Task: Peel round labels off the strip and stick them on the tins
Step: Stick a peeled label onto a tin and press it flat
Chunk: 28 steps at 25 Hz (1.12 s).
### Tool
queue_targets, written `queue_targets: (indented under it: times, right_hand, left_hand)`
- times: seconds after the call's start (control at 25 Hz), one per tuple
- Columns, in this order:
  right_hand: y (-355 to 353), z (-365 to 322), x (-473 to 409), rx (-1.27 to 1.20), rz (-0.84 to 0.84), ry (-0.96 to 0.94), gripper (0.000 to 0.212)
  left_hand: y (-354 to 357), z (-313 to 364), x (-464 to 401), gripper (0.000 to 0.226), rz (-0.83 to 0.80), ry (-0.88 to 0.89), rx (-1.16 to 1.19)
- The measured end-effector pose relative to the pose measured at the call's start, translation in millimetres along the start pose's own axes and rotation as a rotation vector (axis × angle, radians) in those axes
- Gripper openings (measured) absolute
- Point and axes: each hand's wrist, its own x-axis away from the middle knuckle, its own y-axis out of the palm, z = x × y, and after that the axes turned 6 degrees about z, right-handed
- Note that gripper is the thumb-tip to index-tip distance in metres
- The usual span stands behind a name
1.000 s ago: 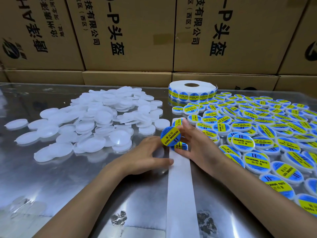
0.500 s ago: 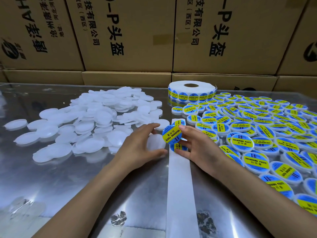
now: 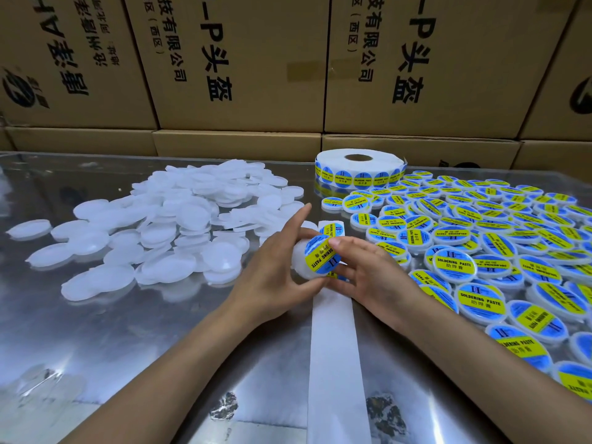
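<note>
Stacked brown cardboard cartons [image 3: 243,59] printed with black characters wall off the far side, their tops and outer ends cut off by the frame, so the print reads only in part. Below them a shiny reflective metal tabletop [image 3: 96,331] fills the rest of the view; whether the cartons hold anything cannot be told.

On the right of the table lies a wide spread of round white tins already bearing blue-and-yellow "SOLDERING PASTE" labels [image 3: 480,251], overlapping one another and running out of view at the right edge. On the left sits a loose heap of plain white round tins without labels [image 3: 179,232], several stacked on each other. The tins are closed, so their contents do not show.

A white backing-paper strip [image 3: 333,363] runs from the bottom edge up the middle, its upper stretch hidden under the hands. Behind, a white roll of round blue-and-yellow labels [image 3: 358,168] lies flat near the cartons.

The left hand [image 3: 272,274] grips a plain white tin [image 3: 302,262] from the side, index finger stretched out. The right hand [image 3: 368,267] pinches a round blue-and-yellow label [image 3: 322,254] against that tin's face, just above the strip. How much of the label has stuck is hard to tell.
</note>
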Motion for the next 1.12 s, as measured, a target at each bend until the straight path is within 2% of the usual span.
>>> queue_targets:
  times: [0.32,1.12]
  right_hand:
    - [2.1,1.2,1.6,0.044,0.002,-0.038,0.011]
    - [5.8,4.9,0.3,0.068,0.063,-0.086,0.008]
  left_hand:
    - [-0.8,8.7,0.1,0.101,-0.012,0.022,0.029]
    - [-1.3,13.6,0.8,0.101,-0.002,0.040,0.023]
